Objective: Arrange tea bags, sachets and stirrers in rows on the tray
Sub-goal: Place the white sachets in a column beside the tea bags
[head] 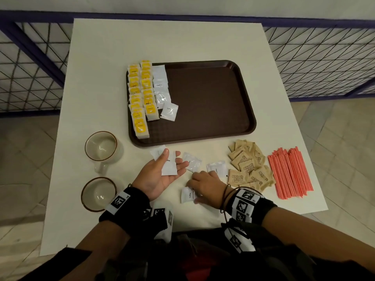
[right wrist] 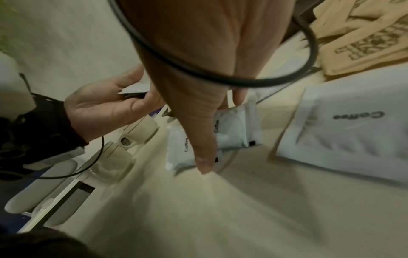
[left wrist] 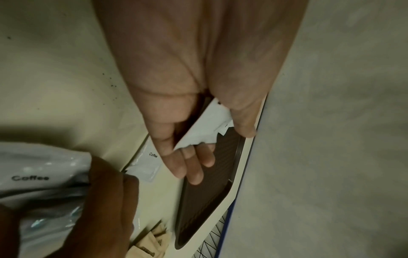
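From the head view I see the brown tray [head: 213, 102] on the white surface [head: 97, 78], holding two rows of yellow tea bags [head: 140, 98] along its left side and a partial row of white coffee sachets [head: 162, 88] beside them; the rest of the tray is bare. My left hand [head: 160, 175] lies palm up near the tray's front edge, thumb pinning a small stack of coffee sachets [head: 169, 167] against the fingers. My right hand [head: 205, 185] is palm down over loose sachets on the surface [head: 187, 194], fingers curled on one. Brown sugar packets [head: 249, 169] and red stirrers [head: 290, 173] wait at the right, untouched. Two glass mugs [head: 101, 147] stand at the left, seemingly empty.

In the left wrist view, the left hand's thumb and fingers [left wrist: 192, 165] clasp the held sachets [left wrist: 205, 127], the tray beyond them.

In the right wrist view, the right hand's thumb [right wrist: 203, 157] presses down on one of two "Coffee" sachets [right wrist: 232, 134] lying together; the fingers behind are mostly hidden.

I judge I am mid-way through gathering coffee sachets. Next I need to lift this one into the left hand's stack, then continue the third row neatly.
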A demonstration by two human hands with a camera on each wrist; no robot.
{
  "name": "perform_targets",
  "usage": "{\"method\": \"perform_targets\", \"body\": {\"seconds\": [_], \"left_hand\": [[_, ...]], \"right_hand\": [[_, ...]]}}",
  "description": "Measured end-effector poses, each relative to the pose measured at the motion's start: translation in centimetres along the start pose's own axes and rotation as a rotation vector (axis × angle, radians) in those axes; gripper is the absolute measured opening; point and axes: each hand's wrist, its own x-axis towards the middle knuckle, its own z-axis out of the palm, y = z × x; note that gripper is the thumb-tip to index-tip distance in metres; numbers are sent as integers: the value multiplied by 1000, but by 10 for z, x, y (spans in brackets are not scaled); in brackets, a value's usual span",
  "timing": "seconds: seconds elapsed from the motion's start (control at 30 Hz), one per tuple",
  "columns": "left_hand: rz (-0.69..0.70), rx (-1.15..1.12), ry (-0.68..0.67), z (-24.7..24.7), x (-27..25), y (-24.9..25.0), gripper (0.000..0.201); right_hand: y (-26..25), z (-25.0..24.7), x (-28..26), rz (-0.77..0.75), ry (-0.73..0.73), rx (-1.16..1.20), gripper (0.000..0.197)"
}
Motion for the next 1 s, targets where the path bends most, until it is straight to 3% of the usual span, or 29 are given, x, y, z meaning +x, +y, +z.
{"method": "perform_targets", "body": {"seconds": [0.1, 0.23, 0.4, 0.53, 0.63, 0.7, 0.83, 1.0], "left_hand": [[57, 58, 35, -5, -1, 1, 16], [148, 227, 71, -6, -4, 1, 23], [135, 153, -95, 1, -11, 1, 29], [128, 213, -158, 0, -14, 5, 28], [161, 283, -55, 1, -12, 4, 24], [197, 180, 24, 0, -8, 4, 24], [273, -9, 85, -13, -4, 9, 30], [221, 54, 65, -19, -9, 15, 34]], "right_hand": [[4, -9, 5, -7, 56, 209, 35], [12, -37, 2, 167, 185, 879, 5], [-1, -65, 5, 149, 278, 1264, 8], [-9, -67, 19, 163, 356, 1275, 18], [-14, -66, 26, 173, 403, 1127, 35], [-16, -65, 27, 165, 453, 1084, 42], [-10, -64, 28, 226, 516, 1140, 40], [-3, -70, 25, 210, 507, 1289, 28]]}}
